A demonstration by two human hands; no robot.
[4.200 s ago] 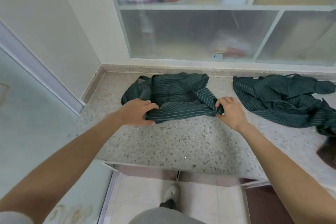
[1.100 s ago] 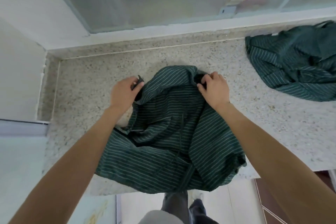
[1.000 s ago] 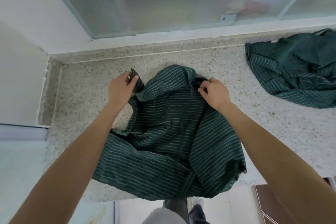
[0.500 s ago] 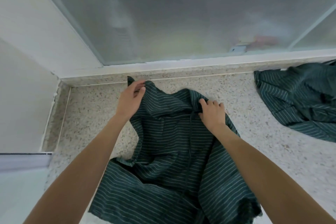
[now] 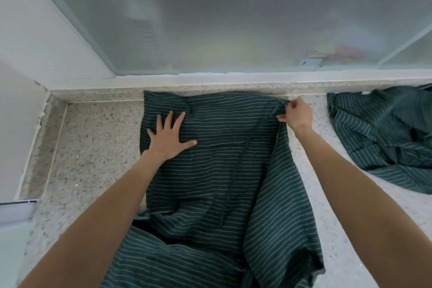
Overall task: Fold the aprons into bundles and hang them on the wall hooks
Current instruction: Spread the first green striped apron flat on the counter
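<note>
Dark green striped apron (image 5: 224, 170) spread across the speckled stone surface (image 5: 93, 147), top edge drawn up against the low back ledge, lower part spilling over the near edge toward the wearer. Still unfolded, not yet bundled; creases running through the middle and a long seam or strap lying down its length.

Left hand (image 5: 167, 138) laid flat on the apron's upper left part, fingers (image 5: 171, 119) straight and splayed, thumb out to the right, pressing the cloth down. Grip apart, nothing curled round anything.

Right hand (image 5: 295, 114) at the apron's upper right corner, thumb and fingertips pinched together on the edge of the cloth, pulling that corner out toward the right. Grip clamped on the apron. Corner lifted slightly off the surface there, the fabric taut between the two hands.

Second apron (image 5: 385, 138) of the same green stripe lying crumpled on the surface to the right, well apart from the first, a strip of bare stone between them. Untouched by either hand.

Frosted sliding panel (image 5: 210, 18) standing behind the surface, its white frame (image 5: 233, 77) running along the back ledge; blurred coloured shapes behind it at the right, too vague to name. Pale wall (image 5: 28, 30) at the left. No wall hooks within sight.
</note>
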